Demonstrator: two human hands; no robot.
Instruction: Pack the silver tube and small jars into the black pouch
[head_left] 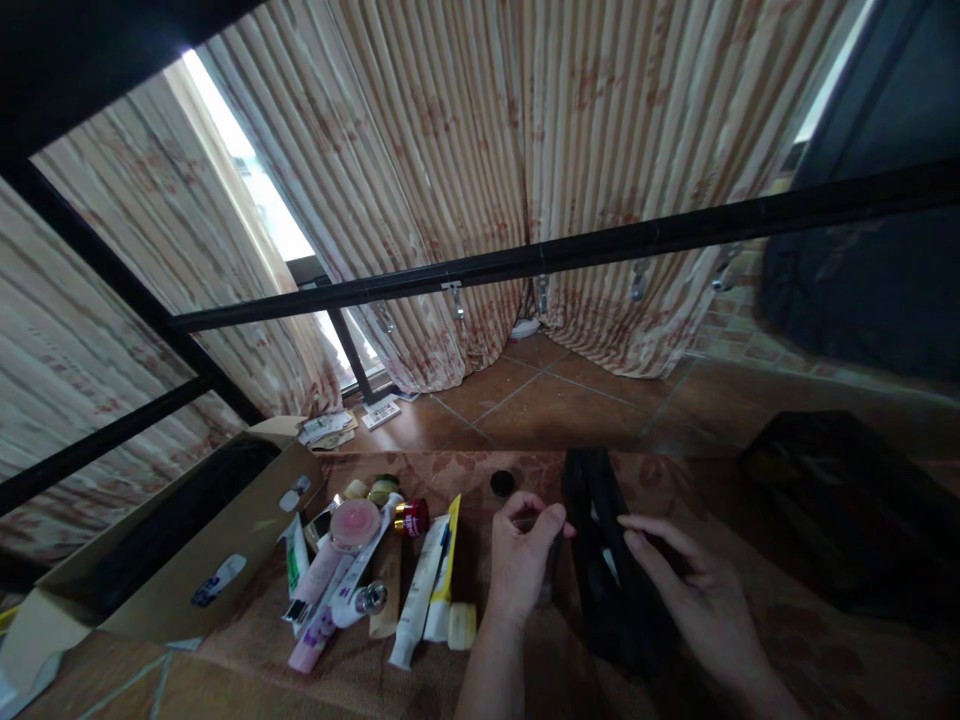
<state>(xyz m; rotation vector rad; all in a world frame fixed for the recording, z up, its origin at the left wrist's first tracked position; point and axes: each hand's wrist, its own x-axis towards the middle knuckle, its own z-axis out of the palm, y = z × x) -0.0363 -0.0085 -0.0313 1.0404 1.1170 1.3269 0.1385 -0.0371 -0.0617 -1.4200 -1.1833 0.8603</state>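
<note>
A black soft pouch (589,590) lies lengthwise on the brown patterned cloth, its top parted in a slit where something whitish shows. My left hand (521,550) is curled at the pouch's left edge, thumb and forefinger pinched on the rim. On the opposite side, my right hand (694,590) grips the right rim between thumb and fingers. A dark, unclear shape sits just under my left hand. Left of that hand are a white tube (420,590), a yellow tube (451,550) and a small yellowish block (462,626). Beyond it rests a round black cap (502,484).
Several cosmetics, among them a pink round container (355,524) and a red jar (412,517), are heaped at the left. An open cardboard box (255,530) with black lining stands farther left. A dark bag (832,510) lies right. A black metal bar (495,264) crosses ahead.
</note>
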